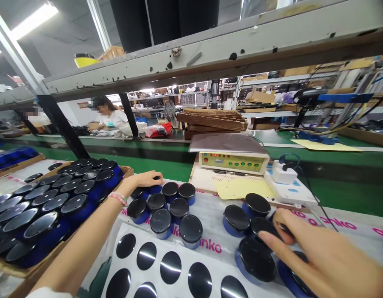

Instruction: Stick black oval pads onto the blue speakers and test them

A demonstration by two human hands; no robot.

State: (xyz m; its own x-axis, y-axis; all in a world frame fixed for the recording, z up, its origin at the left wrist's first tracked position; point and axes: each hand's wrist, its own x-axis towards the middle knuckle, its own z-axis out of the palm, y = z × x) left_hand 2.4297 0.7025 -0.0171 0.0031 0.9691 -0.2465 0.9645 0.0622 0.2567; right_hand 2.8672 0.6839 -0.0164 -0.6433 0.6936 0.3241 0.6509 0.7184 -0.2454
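My left hand (149, 179) reaches to the far edge of a group of blue jars with black lids (161, 221); its fingers curl over a jar at the back. My right hand (303, 244) is over a second group of jars (256, 257) at the right, its thumb and fingers bent around a dark lid partly hidden beneath them. In front of the jars lies a white sheet with round black stickers (171, 267). The far side of the left-hand jar is hidden.
A cardboard box (128, 170) full of similar jars stands at the left. Behind the jars are a control box (233, 161), yellow paper (241, 187) and a white power strip (290, 188). A shelf beam (216, 54) crosses overhead. People sit beyond the green belt (160, 159).
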